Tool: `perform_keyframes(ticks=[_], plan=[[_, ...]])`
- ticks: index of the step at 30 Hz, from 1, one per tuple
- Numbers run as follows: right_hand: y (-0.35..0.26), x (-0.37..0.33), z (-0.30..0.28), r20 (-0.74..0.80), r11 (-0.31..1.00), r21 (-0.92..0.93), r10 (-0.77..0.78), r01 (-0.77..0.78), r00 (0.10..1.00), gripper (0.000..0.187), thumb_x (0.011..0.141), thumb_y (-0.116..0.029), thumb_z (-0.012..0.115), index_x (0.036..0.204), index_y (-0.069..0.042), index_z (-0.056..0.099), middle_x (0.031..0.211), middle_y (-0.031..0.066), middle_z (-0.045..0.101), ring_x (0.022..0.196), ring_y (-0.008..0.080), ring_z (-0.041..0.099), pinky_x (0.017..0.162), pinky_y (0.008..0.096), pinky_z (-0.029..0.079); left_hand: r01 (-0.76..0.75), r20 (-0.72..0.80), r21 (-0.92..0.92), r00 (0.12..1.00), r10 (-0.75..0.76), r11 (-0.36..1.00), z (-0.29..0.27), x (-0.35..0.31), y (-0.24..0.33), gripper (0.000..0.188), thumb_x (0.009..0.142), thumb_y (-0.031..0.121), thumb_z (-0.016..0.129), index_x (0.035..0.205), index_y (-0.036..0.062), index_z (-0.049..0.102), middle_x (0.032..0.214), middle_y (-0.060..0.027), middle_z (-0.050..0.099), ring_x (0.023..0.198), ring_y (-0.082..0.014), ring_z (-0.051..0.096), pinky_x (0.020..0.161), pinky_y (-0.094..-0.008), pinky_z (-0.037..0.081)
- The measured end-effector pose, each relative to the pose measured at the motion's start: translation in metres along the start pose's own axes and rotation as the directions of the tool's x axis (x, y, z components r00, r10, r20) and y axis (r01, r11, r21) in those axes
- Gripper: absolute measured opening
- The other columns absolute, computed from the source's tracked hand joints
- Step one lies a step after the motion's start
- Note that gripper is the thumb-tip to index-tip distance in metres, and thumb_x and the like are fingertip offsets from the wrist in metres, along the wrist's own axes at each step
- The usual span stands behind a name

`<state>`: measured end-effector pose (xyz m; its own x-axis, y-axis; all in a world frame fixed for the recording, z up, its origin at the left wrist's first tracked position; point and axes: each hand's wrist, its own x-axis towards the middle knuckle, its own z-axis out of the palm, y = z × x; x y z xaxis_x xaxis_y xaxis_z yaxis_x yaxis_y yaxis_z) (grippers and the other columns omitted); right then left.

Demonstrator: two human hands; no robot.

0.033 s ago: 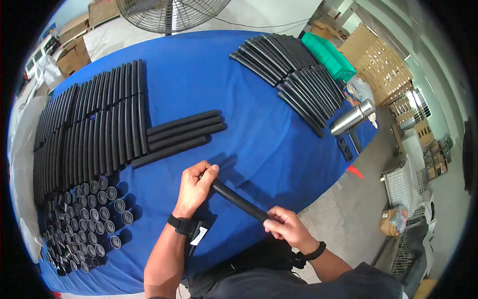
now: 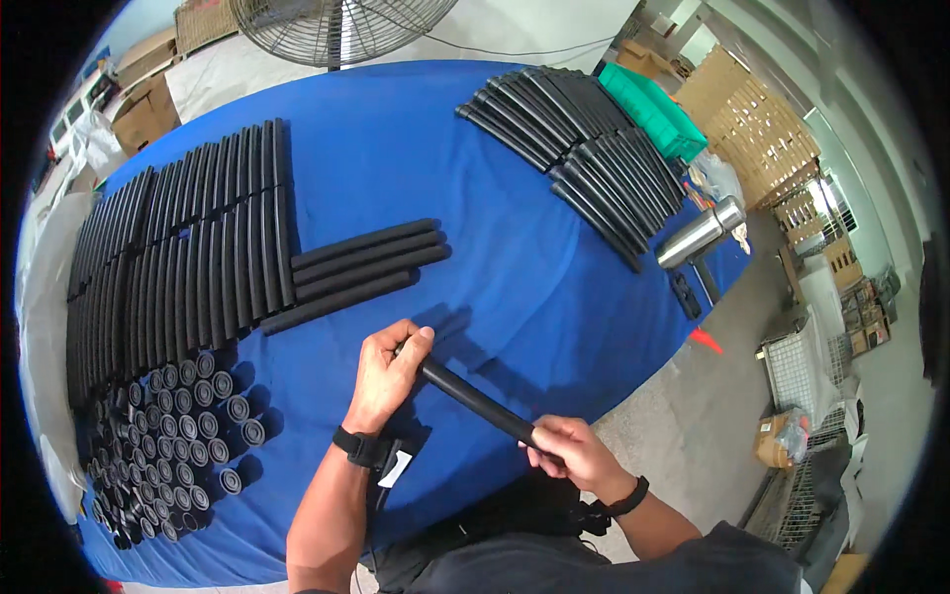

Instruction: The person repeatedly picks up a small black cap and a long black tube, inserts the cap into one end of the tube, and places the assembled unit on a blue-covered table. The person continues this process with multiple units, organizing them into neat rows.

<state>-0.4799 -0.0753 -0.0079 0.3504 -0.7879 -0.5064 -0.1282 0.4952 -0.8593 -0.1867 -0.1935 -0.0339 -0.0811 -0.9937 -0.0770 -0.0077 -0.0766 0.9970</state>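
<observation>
A black tube slants across in front of me, its left end farther away than its right. My left hand is closed round the left end, thumb on top. Around the right end my right hand is wrapped, and a bit of the tube's tip shows by the fingers. Just beyond my left hand, several loose black foam tubes lie side by side on the blue cloth. Many more black tubes lie in tight rows at the left.
Round black end caps with ringed faces stand clustered at the near left. At the far right are more black tubes, a green bin and a silver cylindrical tool. A wire-guarded fan stands behind the table.
My right hand's fingers have shifted and rolled further round the tube's right end. The left hand and the laid-out tubes look the same.
</observation>
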Motion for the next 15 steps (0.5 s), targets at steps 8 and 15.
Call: perform_keyframes(ticks=[8,15], plan=[[-0.011,-0.001,0.019,-0.174,0.954,-0.254,-0.209,0.162,0.962,0.037,0.093,-0.024,0.078,0.118,-0.004,0.06,0.084,0.0003,0.06,0.066,0.0055,0.052,0.059,0.0243,0.042,-0.011,-0.005,-0.017,1.0,0.01,1.0,0.001,0.002,-0.005,0.037,0.099,0.03,0.063,0.078,-0.0005,0.063,0.062,0.0031,0.049,0.06,-0.0069,0.041,0.054,-0.0291,0.033],[-0.013,-0.006,0.013,-0.149,0.991,-0.13,-0.004,-0.016,0.989,0.031,0.095,-0.02,0.075,0.116,-0.004,0.059,0.082,-0.0012,0.06,0.062,0.0046,0.051,0.055,0.0232,0.04,0.011,-0.013,-0.066,1.0,-0.012,0.998,0.001,0.002,-0.004,0.036,0.099,0.03,0.065,0.078,0.0009,0.063,0.061,0.0042,0.047,0.056,-0.0054,0.041,0.051,-0.0276,0.032]])
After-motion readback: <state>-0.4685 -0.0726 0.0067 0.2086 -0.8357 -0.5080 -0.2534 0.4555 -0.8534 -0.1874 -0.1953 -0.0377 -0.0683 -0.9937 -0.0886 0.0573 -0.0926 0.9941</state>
